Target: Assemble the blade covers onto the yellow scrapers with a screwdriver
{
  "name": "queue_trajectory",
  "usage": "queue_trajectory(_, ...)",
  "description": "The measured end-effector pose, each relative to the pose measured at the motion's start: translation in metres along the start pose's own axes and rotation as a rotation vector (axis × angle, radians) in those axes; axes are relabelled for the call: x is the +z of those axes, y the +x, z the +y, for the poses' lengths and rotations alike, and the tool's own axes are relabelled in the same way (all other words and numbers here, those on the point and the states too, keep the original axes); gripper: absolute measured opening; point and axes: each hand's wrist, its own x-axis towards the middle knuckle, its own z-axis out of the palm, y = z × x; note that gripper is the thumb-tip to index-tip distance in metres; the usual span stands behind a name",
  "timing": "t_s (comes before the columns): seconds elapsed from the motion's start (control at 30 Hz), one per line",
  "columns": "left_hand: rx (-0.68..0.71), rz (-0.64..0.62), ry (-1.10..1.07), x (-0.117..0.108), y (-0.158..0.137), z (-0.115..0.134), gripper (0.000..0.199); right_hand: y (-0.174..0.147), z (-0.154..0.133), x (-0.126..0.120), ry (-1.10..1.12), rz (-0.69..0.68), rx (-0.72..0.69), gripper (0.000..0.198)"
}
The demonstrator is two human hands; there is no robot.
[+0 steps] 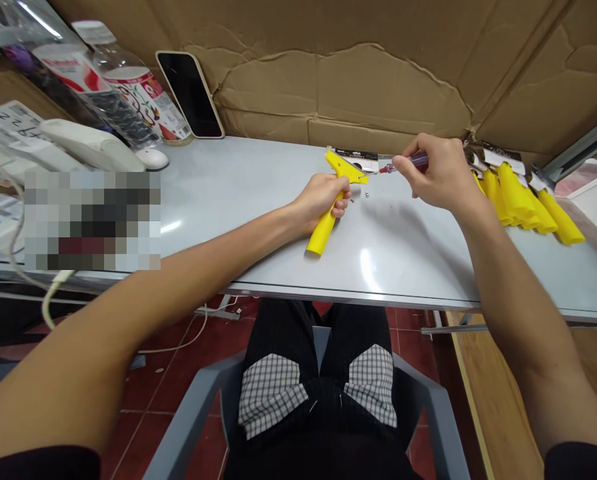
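My left hand (pixel 323 200) is closed around a yellow scraper (pixel 321 235) with a wide T-shaped head, holding it tilted over the grey table (pixel 218 200). In my right hand (pixel 441 172) is a screwdriver (pixel 418 160) with a purple-red see-through handle, pinched between thumb and fingers. Its metal shaft points left, and the tip is at the right end of the scraper's head; whether it sits in a screw is too small to tell. A few tiny silver screws (pixel 367 195) lie on the table just below the head. Behind it is a black and white card (pixel 363 156).
Several yellow scrapers (pixel 523 197) lie piled at the right. A phone (pixel 192 97) leans on the cardboard wall (pixel 348 80) at the back. Plastic bottles (pixel 148 107), a white mouse (pixel 153 159) and white devices (pixel 91 143) with cables crowd the left. A blurred patch hides things there.
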Motion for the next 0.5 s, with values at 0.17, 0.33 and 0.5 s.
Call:
queue_trajectory(0.17,0.007,-0.003,0.003,0.0000,0.0004,-0.0003,0.021,-0.0016,-0.0009,-0.0001,-0.015,0.002,-0.031,0.024)
queue_trajectory(0.33,0.009,0.008,0.002,0.0004,-0.0002,0.0004,0.021,-0.0007,0.0028,0.0026,0.005,-0.005,-0.047,0.030)
queue_trajectory(0.5,0.015,0.002,0.010,0.0000,-0.0006,0.0000,0.022,-0.0001,0.0023,0.0030,0.014,0.005,-0.021,0.023)
